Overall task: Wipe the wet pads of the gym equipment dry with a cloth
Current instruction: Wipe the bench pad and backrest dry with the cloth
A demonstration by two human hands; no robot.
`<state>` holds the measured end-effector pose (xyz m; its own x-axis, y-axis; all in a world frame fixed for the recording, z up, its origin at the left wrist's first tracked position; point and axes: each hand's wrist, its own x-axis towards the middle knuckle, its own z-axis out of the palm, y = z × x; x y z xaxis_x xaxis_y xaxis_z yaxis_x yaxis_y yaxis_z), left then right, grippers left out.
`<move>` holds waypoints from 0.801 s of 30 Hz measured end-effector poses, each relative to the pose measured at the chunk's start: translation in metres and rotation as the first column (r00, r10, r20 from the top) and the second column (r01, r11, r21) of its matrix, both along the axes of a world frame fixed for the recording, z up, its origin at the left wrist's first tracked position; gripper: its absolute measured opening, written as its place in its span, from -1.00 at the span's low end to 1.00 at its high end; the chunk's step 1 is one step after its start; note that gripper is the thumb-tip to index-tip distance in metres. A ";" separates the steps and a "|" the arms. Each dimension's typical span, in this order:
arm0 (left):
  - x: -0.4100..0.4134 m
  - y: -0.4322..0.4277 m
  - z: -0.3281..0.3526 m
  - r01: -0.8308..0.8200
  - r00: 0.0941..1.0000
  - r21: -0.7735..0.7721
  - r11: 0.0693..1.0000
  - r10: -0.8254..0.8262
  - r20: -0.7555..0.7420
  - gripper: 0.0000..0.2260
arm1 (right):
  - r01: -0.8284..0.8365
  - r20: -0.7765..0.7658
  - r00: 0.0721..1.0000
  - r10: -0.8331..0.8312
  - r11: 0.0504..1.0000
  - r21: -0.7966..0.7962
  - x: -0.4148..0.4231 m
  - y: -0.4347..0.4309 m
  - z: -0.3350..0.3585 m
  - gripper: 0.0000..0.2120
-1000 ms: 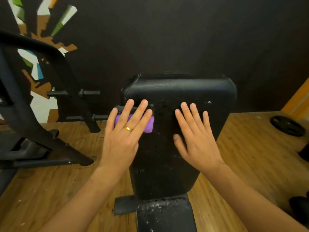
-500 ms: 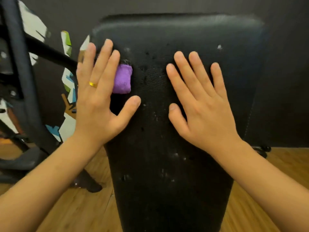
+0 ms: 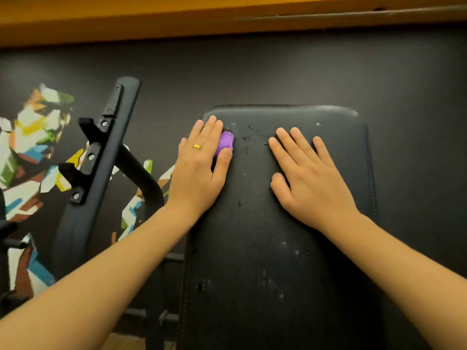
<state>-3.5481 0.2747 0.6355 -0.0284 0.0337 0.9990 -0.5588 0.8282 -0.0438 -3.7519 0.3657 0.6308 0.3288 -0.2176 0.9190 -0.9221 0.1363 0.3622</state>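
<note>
The left hand [image 3: 199, 168] lies flat, pressing the bunched purple cloth [image 3: 225, 144] onto the upper left corner of the black pad [image 3: 252, 248]; the right hand [image 3: 310, 178] rests flat, empty; specks dot the pad, so most wiping seems left.

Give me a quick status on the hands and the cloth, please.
Left hand pressing purple cloth on pad, upper left. Right hand flat on pad, empty. Nothing blocking.

Purple cloth [image 3: 225, 142] on black pad [image 3: 265, 223]
</note>
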 end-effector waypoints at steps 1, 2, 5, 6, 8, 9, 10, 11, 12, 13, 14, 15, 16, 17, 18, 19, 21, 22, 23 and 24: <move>-0.001 0.000 -0.001 0.002 1.000 0.011 1.000 -0.002 0.003 -0.50 | 0.002 0.002 1.000 -0.002 1.000 0.002 -0.001 -0.001 0.000 -0.38; 0.001 0.003 -0.002 0.004 1.000 0.017 1.000 -0.004 0.003 -0.50 | 0.003 -0.004 1.000 -0.003 1.000 -0.007 0.001 0.001 -0.001 -0.38; -0.001 0.007 -0.003 0.021 1.000 0.060 0.998 -0.022 0.012 -0.48 | -0.013 0.002 1.000 0.013 1.000 -0.021 -0.003 -0.002 -0.004 -0.39; 0.000 0.009 -0.003 0.028 1.000 0.076 0.997 -0.029 0.012 -0.48 | -0.023 0.007 1.000 0.024 0.999 -0.027 -0.003 -0.002 -0.003 -0.40; 0.004 0.013 0.001 0.045 0.998 0.109 0.993 -0.048 0.027 -0.49 | -0.036 0.005 0.999 0.036 0.999 -0.025 -0.003 -0.003 -0.002 -0.40; 0.007 0.015 0.003 0.046 0.998 0.124 0.991 -0.052 0.047 -0.50 | -0.041 0.007 0.999 0.041 0.999 -0.023 -0.003 -0.002 -0.002 -0.40; 0.010 0.017 0.005 0.037 0.996 0.142 0.989 -0.048 0.071 -0.49 | -0.047 0.007 0.999 0.047 0.999 -0.025 -0.003 -0.002 -0.002 -0.40; 0.013 0.020 0.005 0.023 0.994 0.163 0.986 -0.040 0.102 -0.48 | -0.050 0.007 0.999 0.050 0.998 -0.025 -0.003 -0.002 -0.002 -0.40; 0.016 0.020 0.006 0.010 0.990 0.181 0.984 -0.035 0.137 -0.48 | -0.049 0.008 0.999 0.049 0.999 -0.022 -0.002 -0.001 -0.003 -0.40; 0.019 0.021 0.006 -0.003 0.984 0.188 0.982 -0.031 0.177 -0.47 | -0.047 0.013 0.999 0.048 0.999 -0.018 -0.002 -0.001 -0.003 -0.40; 0.024 0.020 0.007 -0.023 0.977 0.179 0.984 -0.016 0.213 -0.47 | -0.045 0.017 0.999 0.046 0.999 -0.014 -0.002 -0.001 -0.003 -0.40; 0.028 0.020 0.008 -0.053 0.970 0.147 0.988 0.016 0.243 -0.48 | -0.043 0.020 0.999 0.043 0.999 -0.006 -0.002 0.000 -0.002 -0.40; 0.032 0.020 0.010 -0.084 0.966 0.105 0.991 0.056 0.251 -0.49 | -0.039 0.023 0.999 0.038 0.999 0.004 -0.003 0.000 -0.002 -0.40; 0.036 0.022 0.012 -0.115 0.970 0.072 0.991 0.096 0.225 -0.51 | -0.034 0.027 0.999 0.033 0.999 0.014 -0.003 0.001 -0.002 -0.40; 0.038 0.025 0.014 -0.147 0.977 0.063 0.987 0.135 0.167 -0.53 | -0.029 0.028 0.999 0.029 0.999 0.022 -0.003 0.001 -0.002 -0.39; 0.039 0.030 0.015 -0.181 0.979 0.075 0.981 0.173 0.103 -0.55 | -0.026 0.032 0.999 0.025 0.999 0.026 -0.003 0.002 -0.002 -0.39; 0.034 0.037 0.018 -0.272 0.962 0.139 0.952 0.268 0.052 -0.55 | -0.028 0.045 0.999 0.027 0.999 0.030 -0.002 0.002 -0.003 -0.40; 0.031 0.038 0.018 -0.322 0.947 0.172 0.931 0.316 0.062 -0.53 | -0.031 0.052 0.998 0.029 0.999 0.032 -0.002 0.003 -0.004 -0.40; 0.028 0.039 0.018 -0.361 0.933 0.195 0.912 0.354 0.071 -0.52 | -0.031 0.058 0.998 0.028 0.999 0.036 -0.002 0.003 -0.005 -0.40; 0.026 0.037 0.019 -0.381 0.924 0.212 0.900 0.374 0.077 -0.51 | -0.027 0.061 0.998 0.025 0.999 0.039 -0.002 0.003 -0.005 -0.40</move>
